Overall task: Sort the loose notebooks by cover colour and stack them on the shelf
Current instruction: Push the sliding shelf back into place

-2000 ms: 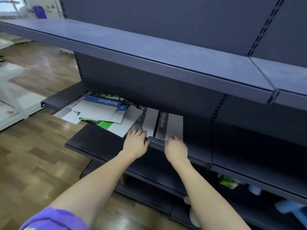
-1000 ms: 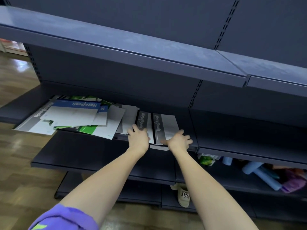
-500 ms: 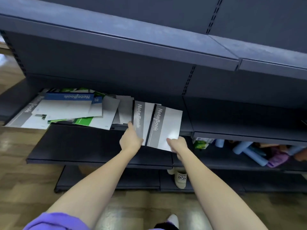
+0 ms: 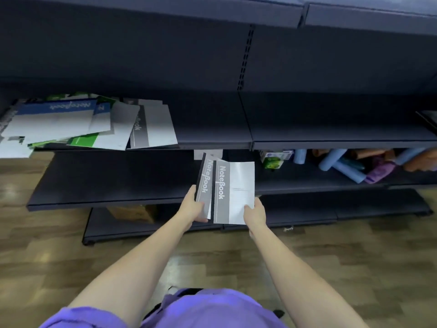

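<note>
Two grey-and-white notebooks (image 4: 233,192) are held together in front of the lower shelves, off the shelf. My left hand (image 4: 192,207) grips their left edge and my right hand (image 4: 255,213) pinches the lower right corner. A loose pile of notebooks (image 4: 71,124) with blue, green and grey covers lies at the left of the dark middle shelf (image 4: 212,129). One grey notebook (image 4: 153,129) lies at the right edge of that pile.
On the lower shelf (image 4: 118,181) to the right lie blue rolls (image 4: 340,165), a green carton (image 4: 272,159) and purple items. A brown box (image 4: 132,213) sits on the bottom shelf. Wooden floor lies below.
Both hands pulled the two grey notebooks off the middle shelf and drew them down and towards me. The view has dropped and shifted right.
</note>
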